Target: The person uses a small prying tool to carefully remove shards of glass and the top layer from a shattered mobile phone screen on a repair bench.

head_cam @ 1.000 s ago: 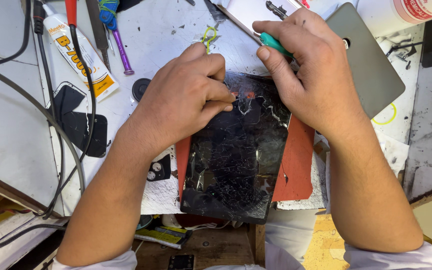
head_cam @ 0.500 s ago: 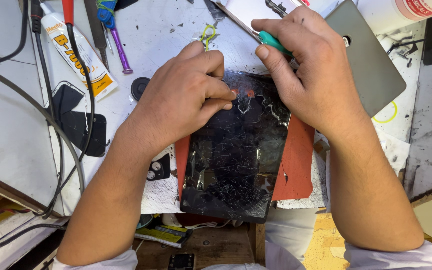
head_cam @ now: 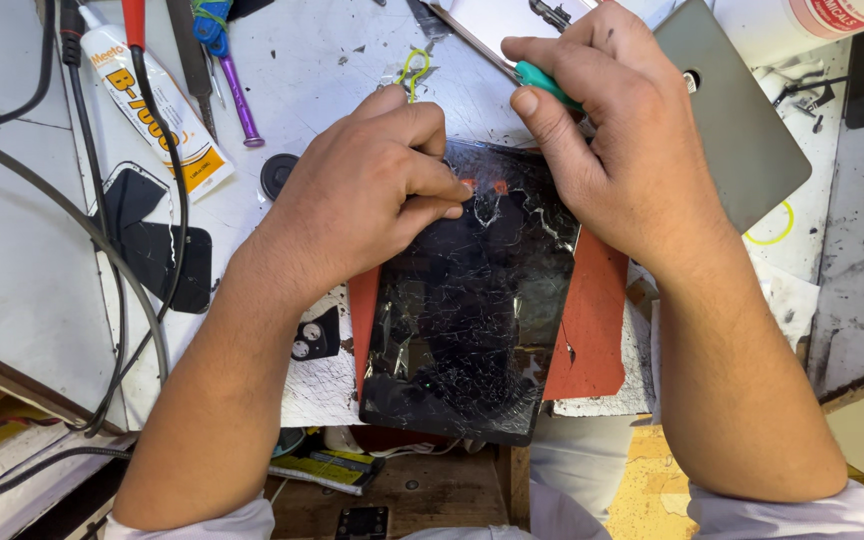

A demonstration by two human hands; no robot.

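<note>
A scratched white workbench [head_cam: 332,90] under bright light, with a brown wooden floor [head_cam: 432,495] below its edge.

The left hand [head_cam: 367,190] and right hand [head_cam: 617,140] cover the tablet's [head_cam: 467,330] far edge. Only the green handle [head_cam: 544,82] of the tool shows; its tip is hidden under the right fingers [head_cam: 552,125]. The grey cover [head_cam: 742,140] runs partly behind that hand. The tube [head_cam: 157,110] and cables [head_cam: 102,250] are cut off by the edges.

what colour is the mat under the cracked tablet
The mat under the cracked tablet is orange-red, a plain colour without pattern; the head view shows it best.
</note>
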